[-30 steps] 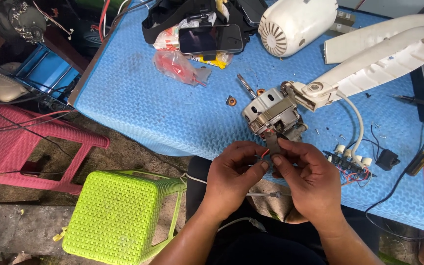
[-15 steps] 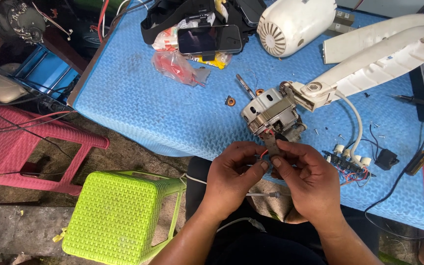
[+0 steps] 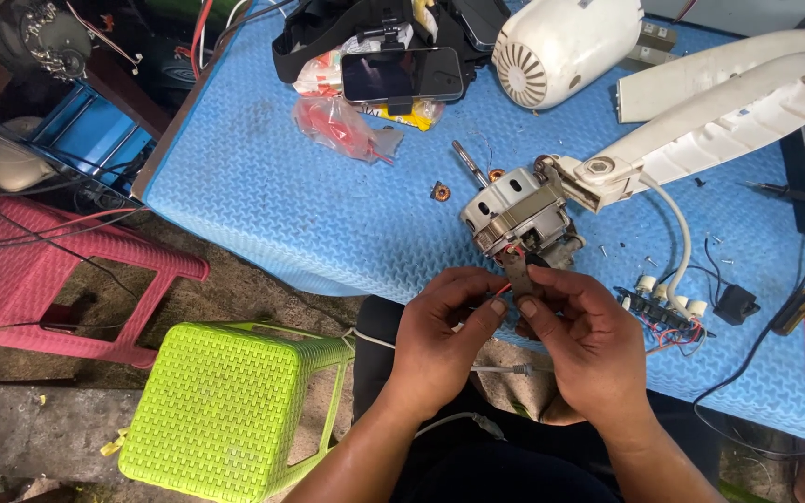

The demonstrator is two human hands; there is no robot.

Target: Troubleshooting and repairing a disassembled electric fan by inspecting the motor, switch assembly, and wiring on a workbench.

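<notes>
Red wire (image 3: 498, 291) is pinched betw. thumb and forefinger of the left hand (image 3: 440, 345), fingers closed narrow on it. Right hand (image 3: 589, 340) sits just beside, fingertips curled tight on a small dark part (image 3: 524, 270) at the wire's far end; what exactly that part is can't be told, too small. Both hands meet right at the near edge of the blue foam mat (image 3: 309, 214).

Just beyond the fingertips lies the fan motor (image 3: 514, 214), metal housing bare, shaft pointing away to the left, wires touching its near side. Judging by that, the motor is already out of its shell: white rear cover (image 3: 561, 47) lies well beyond the hands, white fan neck (image 3: 701, 130) is attached at the motor's right. Switch block w/ white buttons (image 3: 663, 303) lies right of the right hand, loose screws near it. So strip-down looks done; wiring work at the motor looks mid-way, reassembly all left.

Left of the left hand, off the mat: green stool (image 3: 225, 410), pink stool (image 3: 39, 279) beyond it. Phone (image 3: 402, 74) far ahead.
</notes>
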